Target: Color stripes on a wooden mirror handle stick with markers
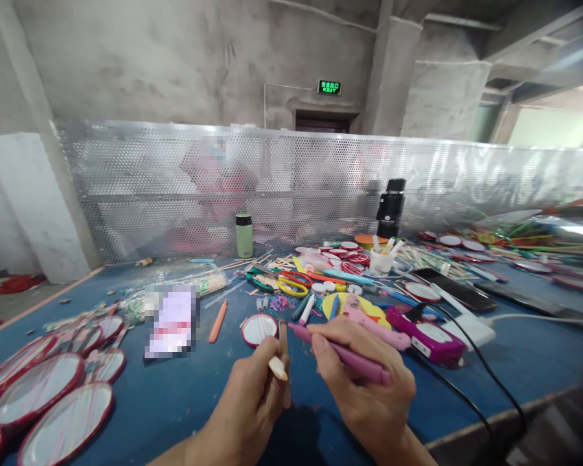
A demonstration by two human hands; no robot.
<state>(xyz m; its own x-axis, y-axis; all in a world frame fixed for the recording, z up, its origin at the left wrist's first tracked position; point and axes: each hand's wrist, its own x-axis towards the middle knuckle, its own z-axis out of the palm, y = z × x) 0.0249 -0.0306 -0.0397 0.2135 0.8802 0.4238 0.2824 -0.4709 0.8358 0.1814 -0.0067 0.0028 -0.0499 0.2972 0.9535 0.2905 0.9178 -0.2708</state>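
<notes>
My left hand (255, 388) is closed around a thin brown flat stick (284, 343), which stands up between thumb and fingers. A short white rod with an orange-tan end (276, 369) also pokes out of that grip; its kind is unclear. My right hand (369, 385) grips a pink-purple marker (359, 362) like a pen, its tip pointing left, close beside the stick. Whether tip and stick touch, I cannot tell. Just beyond my left hand lies a small round red-rimmed mirror (259, 330). An orange marker (218, 321) rests on the blue table (199, 395).
Several red-rimmed oval mirrors (65, 424) are piled at left, near a phone (172, 321). A purple device (426, 336), cables, pliers (260, 279), yellow scissors (294, 283) and a cup of pens (381, 262) crowd the middle and right. Behind stand a green bottle (244, 235) and a black flask (391, 208).
</notes>
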